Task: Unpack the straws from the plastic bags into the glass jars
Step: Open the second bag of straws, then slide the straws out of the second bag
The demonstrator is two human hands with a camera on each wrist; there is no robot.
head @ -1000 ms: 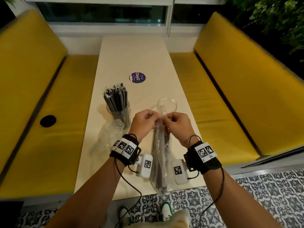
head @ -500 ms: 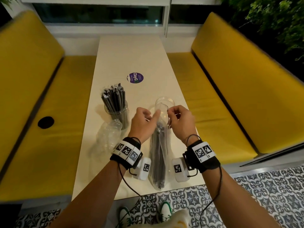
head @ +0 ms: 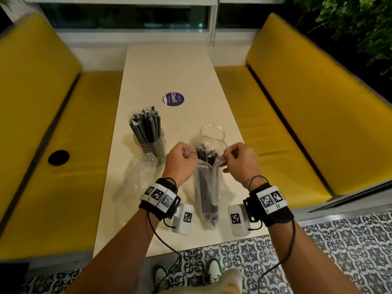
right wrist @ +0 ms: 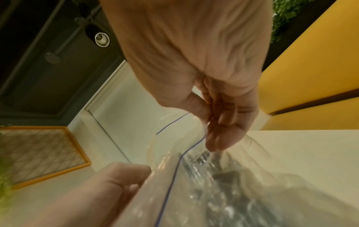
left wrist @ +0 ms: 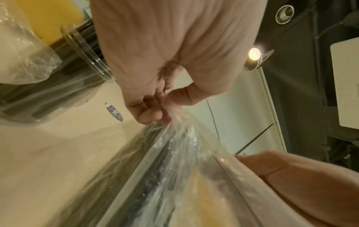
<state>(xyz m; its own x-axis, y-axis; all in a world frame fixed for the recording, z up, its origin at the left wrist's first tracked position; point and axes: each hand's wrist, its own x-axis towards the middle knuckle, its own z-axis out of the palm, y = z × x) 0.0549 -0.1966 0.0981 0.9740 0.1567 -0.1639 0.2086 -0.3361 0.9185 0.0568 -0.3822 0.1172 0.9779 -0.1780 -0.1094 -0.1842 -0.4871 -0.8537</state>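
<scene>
The left hand (head: 180, 160) pinches the left lip of a clear plastic bag (head: 206, 194), fingers curled tight round the film; the left wrist view shows the film bunched between thumb and fingertips (left wrist: 149, 113). The right hand (head: 239, 159) pinches the opposite lip, at 3 o'clock from the left hand, and the mouth of the bag gapes between the 2 hands. Dark straws (head: 204, 158) stand inside the bag, their tips showing at the opening, and the bag's lower end rests on the worktop (head: 169, 71) near its front edge. Just past the hands, at 12 o'clock, stands an empty glass jar (head: 212, 132), upright. At 10 o'clock from the left hand a second glass jar (head: 149, 143) holds a bundle of dark straws (head: 145, 124). An empty crumpled bag (head: 137, 175) lies beside that jar, at 9 o'clock from the left hand. A round purple sticker (head: 174, 99) sits farther up the worktop, between yellow benches (head: 318, 102).
</scene>
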